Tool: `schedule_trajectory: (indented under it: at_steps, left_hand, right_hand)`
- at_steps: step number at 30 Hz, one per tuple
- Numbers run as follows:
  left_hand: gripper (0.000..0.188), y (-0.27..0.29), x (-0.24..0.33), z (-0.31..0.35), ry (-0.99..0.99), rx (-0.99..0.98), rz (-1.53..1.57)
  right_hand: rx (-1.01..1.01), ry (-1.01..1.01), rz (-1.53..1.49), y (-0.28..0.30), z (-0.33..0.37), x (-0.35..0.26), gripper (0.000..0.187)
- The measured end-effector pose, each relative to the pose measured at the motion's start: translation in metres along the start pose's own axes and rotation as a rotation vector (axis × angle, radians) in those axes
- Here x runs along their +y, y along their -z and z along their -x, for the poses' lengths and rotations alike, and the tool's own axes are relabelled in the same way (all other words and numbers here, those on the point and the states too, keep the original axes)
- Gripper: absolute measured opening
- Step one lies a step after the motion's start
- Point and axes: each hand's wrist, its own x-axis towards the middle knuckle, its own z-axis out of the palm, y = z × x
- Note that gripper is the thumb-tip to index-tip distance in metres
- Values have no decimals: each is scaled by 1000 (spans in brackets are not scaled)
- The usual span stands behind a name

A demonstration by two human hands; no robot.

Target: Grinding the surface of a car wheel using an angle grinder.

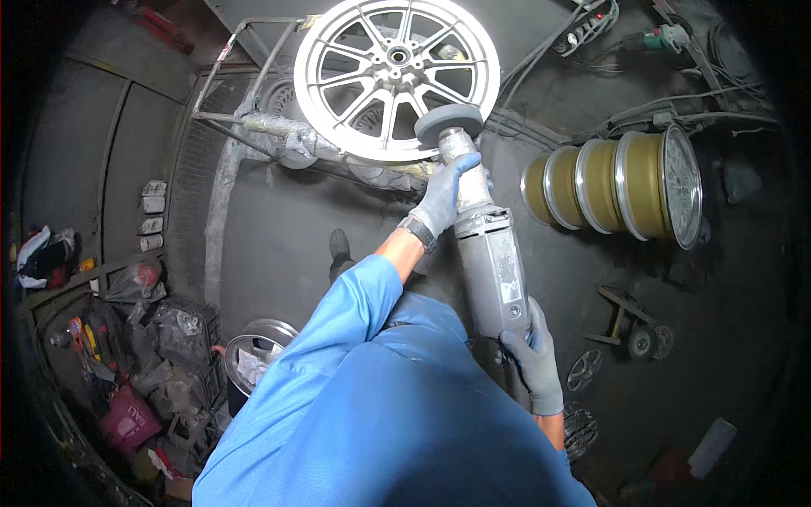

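Both of my gloved hands hold a large angle grinder (492, 270). My left hand (443, 196) is wrapped round its wrapped front neck, just behind the round grey disc (449, 123). Around the rear end, by the handle, my right hand (536, 359) is closed. A silver spoked wheel rim (316, 89) rests ahead of me on a metal stand (287, 127). The disc overlaps the rim's near right edge; whether it touches the metal I cannot tell.
On the right lie several gold wheel barrels (598, 184) in a row. A small wheeled trolley (629, 321) stands below them. Cables (676, 114) run along the upper right. At left are crates and bags (182, 329), with another wheel rim (253, 355) near my left arm.
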Motion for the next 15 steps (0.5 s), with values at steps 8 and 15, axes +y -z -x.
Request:
schedule_trajectory:
  at_steps: [8, 15]
  left_hand:
    - [34, 41, 42, 53, -12, 22, -50]
    - [36, 84, 97, 71, -66, 178, -101]
  right_hand:
    - [-96, -11, -149, -59, 6, 24, 73]
    - [-151, 47, -3, -97, -19, 45, 72]
